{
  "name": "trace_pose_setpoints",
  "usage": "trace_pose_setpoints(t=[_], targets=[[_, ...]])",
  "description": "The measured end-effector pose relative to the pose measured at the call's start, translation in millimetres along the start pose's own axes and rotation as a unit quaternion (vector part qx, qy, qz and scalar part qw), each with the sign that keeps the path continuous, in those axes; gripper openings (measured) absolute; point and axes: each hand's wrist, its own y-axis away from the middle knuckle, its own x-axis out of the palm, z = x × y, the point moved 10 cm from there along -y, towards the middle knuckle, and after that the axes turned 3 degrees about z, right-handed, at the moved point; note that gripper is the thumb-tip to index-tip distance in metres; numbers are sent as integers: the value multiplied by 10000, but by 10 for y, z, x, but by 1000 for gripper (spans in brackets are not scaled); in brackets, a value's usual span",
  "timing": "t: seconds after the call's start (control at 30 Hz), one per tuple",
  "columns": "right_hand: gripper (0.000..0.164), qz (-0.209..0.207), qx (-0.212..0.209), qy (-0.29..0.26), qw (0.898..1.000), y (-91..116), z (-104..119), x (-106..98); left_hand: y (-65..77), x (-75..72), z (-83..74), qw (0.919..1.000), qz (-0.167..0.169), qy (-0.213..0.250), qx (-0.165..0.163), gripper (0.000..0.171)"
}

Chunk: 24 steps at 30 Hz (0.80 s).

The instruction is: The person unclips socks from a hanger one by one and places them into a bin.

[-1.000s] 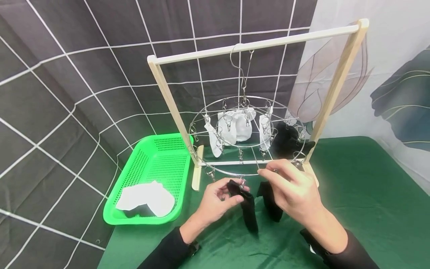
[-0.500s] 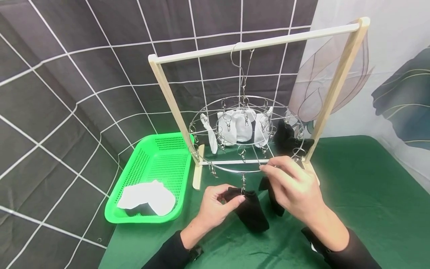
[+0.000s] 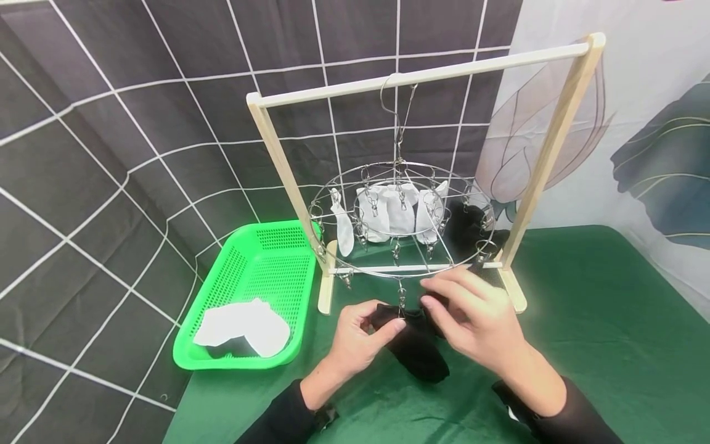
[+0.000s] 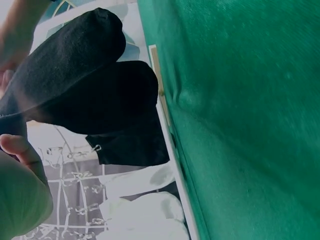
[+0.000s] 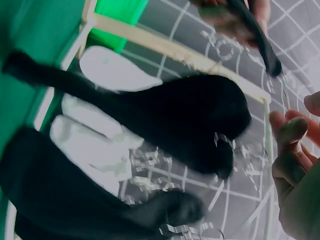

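Note:
My left hand (image 3: 360, 336) pinches the cuff of a black sock (image 3: 421, 354) between thumb and fingers. The sock hangs under a metal clip (image 3: 402, 296) at the front of the round drying rack (image 3: 383, 272). In the left wrist view, this black sock (image 4: 95, 65) shows its foot end pointing away from the hand. My right hand (image 3: 477, 314) is just right of that clip, fingers loosely bent, with nothing seen held. Another black sock (image 3: 435, 305) hangs partly hidden behind it. In the right wrist view, my right hand (image 5: 295, 155) has its fingertips near a thin wire.
A wooden stand (image 3: 432, 75) carries the rack. White socks (image 3: 374, 216) and a dark sock (image 3: 471, 228) hang from its rear clips. On the left, a green basket (image 3: 185, 354) holds white socks (image 3: 244, 327). A green cloth (image 3: 588, 327) covers the table.
My right hand has shifted slightly left and down, off the rack's strut and closer to the front clip. The rack has swung a little left, and the black sock has turned to show its broad side.

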Motion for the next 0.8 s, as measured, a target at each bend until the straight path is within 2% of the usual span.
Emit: trace_pose_setpoints(t=[0.13, 0.23, 0.6, 0.8], targets=[[25, 261, 247, -270, 9990, 19, -9, 125, -52, 67, -148, 9998, 144, 21, 130, 9], [30, 285, 419, -494, 9975, 35, -16, 187, -75, 91, -213, 9998, 188, 21, 118, 9], [26, 114, 797, -1044, 9913, 76, -61, 237, -83, 129, -269, 9995, 240, -41, 185, 12], [25, -189, 890, -1378, 9863, 119, -98, 194, -89, 163, -264, 9995, 267, -65, 178, 13]])
